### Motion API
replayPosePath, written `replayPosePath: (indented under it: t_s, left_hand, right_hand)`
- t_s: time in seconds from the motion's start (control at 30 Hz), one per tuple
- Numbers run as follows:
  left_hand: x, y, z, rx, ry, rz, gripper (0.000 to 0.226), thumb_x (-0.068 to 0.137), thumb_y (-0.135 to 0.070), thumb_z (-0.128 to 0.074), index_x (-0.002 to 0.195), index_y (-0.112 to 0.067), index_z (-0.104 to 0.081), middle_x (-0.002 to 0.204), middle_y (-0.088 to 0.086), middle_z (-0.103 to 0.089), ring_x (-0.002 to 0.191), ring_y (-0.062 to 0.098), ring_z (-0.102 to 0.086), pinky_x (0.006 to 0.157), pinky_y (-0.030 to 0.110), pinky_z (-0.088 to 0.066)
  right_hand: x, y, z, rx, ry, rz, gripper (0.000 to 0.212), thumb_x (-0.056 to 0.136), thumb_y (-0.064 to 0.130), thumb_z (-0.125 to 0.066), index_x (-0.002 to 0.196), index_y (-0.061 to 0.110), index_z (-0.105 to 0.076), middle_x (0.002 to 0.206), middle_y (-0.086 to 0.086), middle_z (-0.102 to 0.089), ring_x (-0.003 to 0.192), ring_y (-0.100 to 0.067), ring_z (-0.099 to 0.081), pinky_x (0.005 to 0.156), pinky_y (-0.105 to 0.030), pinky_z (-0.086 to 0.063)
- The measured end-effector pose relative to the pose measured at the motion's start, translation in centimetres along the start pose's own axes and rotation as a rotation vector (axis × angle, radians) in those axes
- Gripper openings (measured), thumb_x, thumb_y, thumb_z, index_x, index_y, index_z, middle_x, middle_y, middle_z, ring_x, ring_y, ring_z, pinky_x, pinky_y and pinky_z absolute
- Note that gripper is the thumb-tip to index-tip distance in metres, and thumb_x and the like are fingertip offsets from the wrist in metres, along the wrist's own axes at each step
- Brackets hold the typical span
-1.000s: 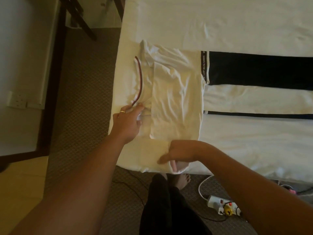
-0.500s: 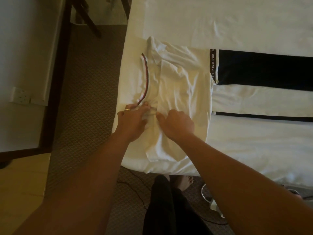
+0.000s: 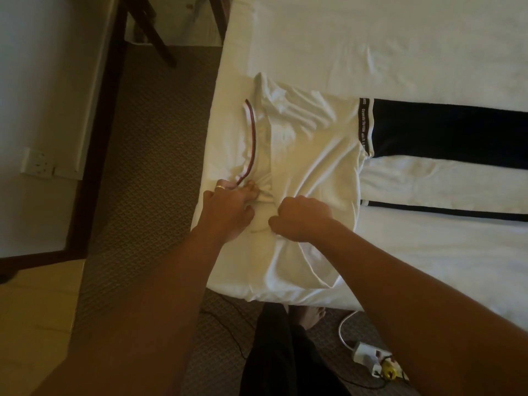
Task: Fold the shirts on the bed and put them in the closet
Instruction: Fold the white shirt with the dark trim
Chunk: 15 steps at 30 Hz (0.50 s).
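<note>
My left hand (image 3: 228, 210) pinches the white shirt (image 3: 308, 167) just below its striped collar (image 3: 252, 141), my right hand (image 3: 303, 218) fists the cloth beside it near the bed (image 3: 371, 38) corner; uneven pulling could undo the folded sleeve.

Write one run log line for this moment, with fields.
step: folding white shirt on bed | left hand: gripping near collar | right hand: gripping fabric | closet: unseen

Beyond the white shirt (image 3: 311, 155) bare bed (image 3: 357, 47) lies open; the dark garment (image 3: 451, 132) blocks its right.
</note>
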<state>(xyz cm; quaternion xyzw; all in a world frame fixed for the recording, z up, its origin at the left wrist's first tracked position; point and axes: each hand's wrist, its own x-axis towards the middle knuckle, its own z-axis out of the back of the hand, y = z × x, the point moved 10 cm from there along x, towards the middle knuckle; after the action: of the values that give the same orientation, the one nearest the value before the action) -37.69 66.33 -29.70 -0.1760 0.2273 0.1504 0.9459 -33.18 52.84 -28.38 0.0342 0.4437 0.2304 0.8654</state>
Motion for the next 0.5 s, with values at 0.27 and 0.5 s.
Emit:
replayPosePath:
  t_s: [0.27, 0.5]
  left_hand:
    - [1.4, -2.6, 4.5, 0.125, -0.343, -0.119, 0.026, 0.082, -0.031, -0.046, 0.082, -0.017, -0.068, 0.082, 0.004, -0.066, 0.08, 0.033, -0.06, 0.069, 0.04, -0.041]
    - [2.5, -2.9, 3.7, 0.104, -0.317, -0.2, 0.035, 0.083, -0.031, -0.044, 0.087, -0.016, -0.075, 0.09, 0.006, -0.068, 0.079, 0.035, -0.061, 0.062, 0.038, -0.045]
  right_hand:
    - [2.3, 0.2, 8.1, 0.074, -0.481, 0.006, 0.033, 0.097, 0.051, -0.046, 0.091, 0.019, -0.046, 0.082, 0.001, -0.049, 0.08, -0.027, -0.054, 0.07, -0.034, -0.036]
    - [4.5, 0.9, 8.2, -0.039, -0.438, 0.018, 0.021, 0.098, 0.039, -0.048, 0.098, 0.019, -0.044, 0.085, 0.001, -0.046, 0.077, -0.023, -0.048, 0.069, -0.035, -0.036]
